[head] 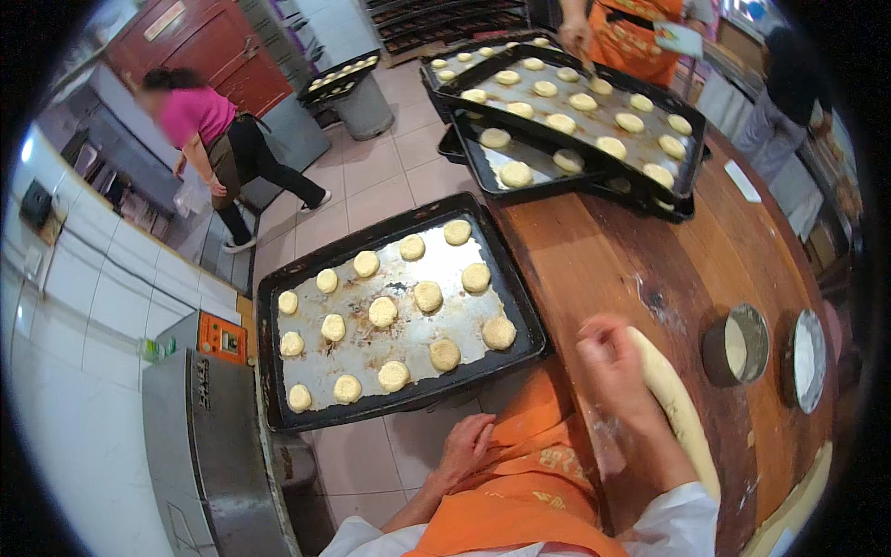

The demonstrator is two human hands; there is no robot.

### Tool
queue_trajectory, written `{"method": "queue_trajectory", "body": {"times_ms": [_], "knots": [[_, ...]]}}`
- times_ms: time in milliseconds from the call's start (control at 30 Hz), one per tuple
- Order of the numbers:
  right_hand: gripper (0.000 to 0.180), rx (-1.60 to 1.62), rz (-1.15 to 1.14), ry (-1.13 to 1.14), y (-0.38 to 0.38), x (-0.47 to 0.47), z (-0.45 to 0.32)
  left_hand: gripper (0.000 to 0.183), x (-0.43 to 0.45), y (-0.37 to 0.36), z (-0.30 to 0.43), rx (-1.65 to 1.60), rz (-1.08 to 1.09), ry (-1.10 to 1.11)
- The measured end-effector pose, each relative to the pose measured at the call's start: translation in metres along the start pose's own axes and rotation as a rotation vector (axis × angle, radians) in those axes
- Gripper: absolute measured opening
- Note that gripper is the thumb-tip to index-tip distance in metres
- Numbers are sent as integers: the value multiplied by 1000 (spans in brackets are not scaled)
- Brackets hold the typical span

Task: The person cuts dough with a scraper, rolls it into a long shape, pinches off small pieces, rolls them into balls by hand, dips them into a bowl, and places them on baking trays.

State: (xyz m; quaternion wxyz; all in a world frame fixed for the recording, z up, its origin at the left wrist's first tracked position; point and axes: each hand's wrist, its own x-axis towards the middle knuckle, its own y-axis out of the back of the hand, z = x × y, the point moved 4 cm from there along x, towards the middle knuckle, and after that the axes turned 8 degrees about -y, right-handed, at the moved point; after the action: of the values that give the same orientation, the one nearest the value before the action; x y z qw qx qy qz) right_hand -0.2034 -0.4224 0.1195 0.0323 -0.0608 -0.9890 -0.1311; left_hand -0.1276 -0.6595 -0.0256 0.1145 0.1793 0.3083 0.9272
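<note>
My right hand (612,365) is blurred over the wooden table (668,257), its fingers curled beside the upper end of a long dough roll (679,407). Whether it grips any dough cannot be made out. Lower and to the left, my left hand (468,442) hangs loosely in front of my orange apron (515,501), with nothing visible in it. A black-rimmed baking tray (511,278) lies beyond it, left of the table edge. Several round dough pieces (383,311) sit spaced out on its metal surface, some with a grainy coating.
Stacked trays (686,163) of dough rounds overlap the table's far end, where another person's hand (575,35) holds a brush. Two round metal containers (755,344) (809,362) stand at right. A person in pink (202,115) bends near a red door. A steel cabinet (226,445) stands left.
</note>
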Motion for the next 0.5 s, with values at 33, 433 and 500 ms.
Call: {"method": "queue_trajectory", "body": {"times_ms": [33,433,500], "knots": [[22,-76,-26,-56,-17,-2,43,18,7,9,4,44,78,-44],[14,-163,54,-4,-55,5,89,21,50,56,-44,778,381,-95],[14,-166,55,12,-56,5,89,22,49,56,-45,790,395,-81]]}}
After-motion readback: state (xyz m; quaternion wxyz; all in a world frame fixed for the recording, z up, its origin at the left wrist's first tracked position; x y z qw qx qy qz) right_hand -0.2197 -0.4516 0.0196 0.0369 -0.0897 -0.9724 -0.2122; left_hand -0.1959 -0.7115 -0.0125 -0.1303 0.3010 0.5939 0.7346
